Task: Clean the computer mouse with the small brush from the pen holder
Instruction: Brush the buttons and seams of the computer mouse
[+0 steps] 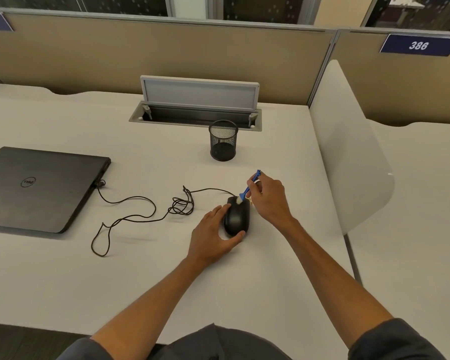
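Forearms reach from the near edge across the white surface (270, 157). Left hand (213, 237) cups a glossy black mouse (236, 216), thumb at its near end. Right hand (268, 198) pinches a small blue brush (247, 189), its pale bristles touching the mouse's far end. Tangled cord (140, 216) runs left to a closed black laptop (39, 188) marked Dell. Farther off stands a black mesh pen holder (223, 141); a blue sign (419, 45) reads 386.
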Available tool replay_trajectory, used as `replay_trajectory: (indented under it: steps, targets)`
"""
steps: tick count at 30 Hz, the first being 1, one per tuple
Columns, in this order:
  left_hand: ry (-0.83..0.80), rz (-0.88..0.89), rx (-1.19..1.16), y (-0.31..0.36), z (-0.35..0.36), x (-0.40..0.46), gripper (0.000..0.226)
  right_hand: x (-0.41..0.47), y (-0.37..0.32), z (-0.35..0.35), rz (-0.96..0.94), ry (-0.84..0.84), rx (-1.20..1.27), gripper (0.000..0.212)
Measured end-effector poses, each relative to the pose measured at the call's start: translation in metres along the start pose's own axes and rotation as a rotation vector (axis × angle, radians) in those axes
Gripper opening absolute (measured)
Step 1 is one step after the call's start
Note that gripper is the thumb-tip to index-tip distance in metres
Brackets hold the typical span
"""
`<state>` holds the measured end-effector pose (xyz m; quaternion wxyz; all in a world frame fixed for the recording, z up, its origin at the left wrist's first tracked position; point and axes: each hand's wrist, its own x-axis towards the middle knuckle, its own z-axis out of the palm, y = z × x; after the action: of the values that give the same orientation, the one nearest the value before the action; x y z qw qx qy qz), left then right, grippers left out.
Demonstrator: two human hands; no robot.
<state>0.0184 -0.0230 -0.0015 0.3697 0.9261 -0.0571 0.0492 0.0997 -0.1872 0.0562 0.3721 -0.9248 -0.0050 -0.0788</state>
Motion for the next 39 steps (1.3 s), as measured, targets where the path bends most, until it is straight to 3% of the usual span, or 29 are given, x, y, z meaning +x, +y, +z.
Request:
replay_trajectory:
  steps: [4,17,21,25,30,34,39]
  targets:
    - [-0.004,0.001,0.003,0.000,0.000,0.000,0.082,0.002,0.000,0.001,0.030,0.057,0.003,0.026]
    - [0.008,0.010,0.014,-0.001,0.001,0.001,0.080,0.002,0.002,0.004,0.044,0.021,-0.030,0.026]
    - [0.014,0.023,0.021,0.000,0.000,0.001,0.079,0.004,0.001,0.006,0.061,-0.017,0.106,0.022]
    - [0.017,0.024,0.021,0.000,0.001,0.001,0.079,0.008,0.010,0.004,0.095,0.031,0.002,0.025]
    - [0.015,0.022,0.024,-0.001,0.001,0.001,0.079,0.006,0.011,0.010,0.082,0.015,0.113,0.011]
    - [0.016,0.023,0.026,-0.001,0.001,0.001,0.079,0.007,0.021,0.008,0.122,0.073,0.029,0.022]
    - [0.013,0.021,0.019,-0.002,0.001,0.001,0.080,-0.001,0.018,-0.005,0.085,0.063,0.299,0.014]
